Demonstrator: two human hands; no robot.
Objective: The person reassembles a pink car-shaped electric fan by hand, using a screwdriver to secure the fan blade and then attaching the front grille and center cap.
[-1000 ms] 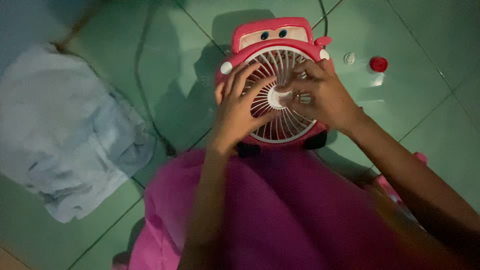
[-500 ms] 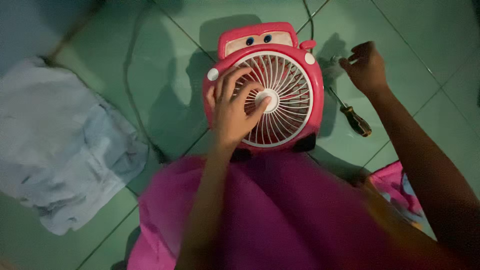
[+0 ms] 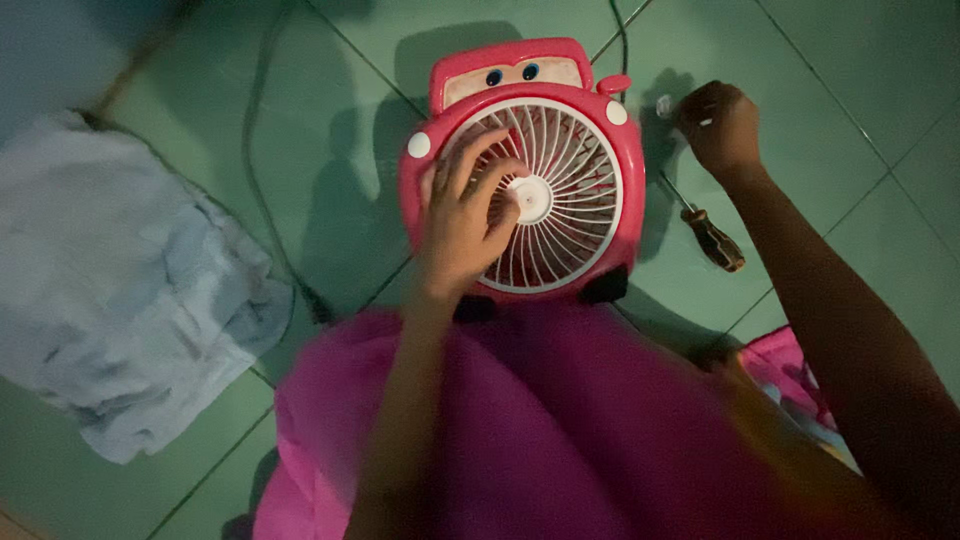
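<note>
A pale cloth [image 3: 120, 290] lies on the floor [image 3: 330, 130] at 9 o'clock of the fan [image 3: 580, 110]. The left hand [image 3: 462, 225] rests on the grille, fingers [image 3: 480, 155] spread. The right hand [image 3: 718, 125], at the fan's 2 o'clock, curls loosely; its hold cannot be told. A screwdriver [image 3: 708, 232] lies at 4 o'clock.

Left hand [image 3: 462, 225] forward, palm down, fingers spread and slightly curled, forearm running straight back toward body. Right hand [image 3: 718, 125] stretched farther out, fingers curled in loose fist, arm extended diagonally.
</note>
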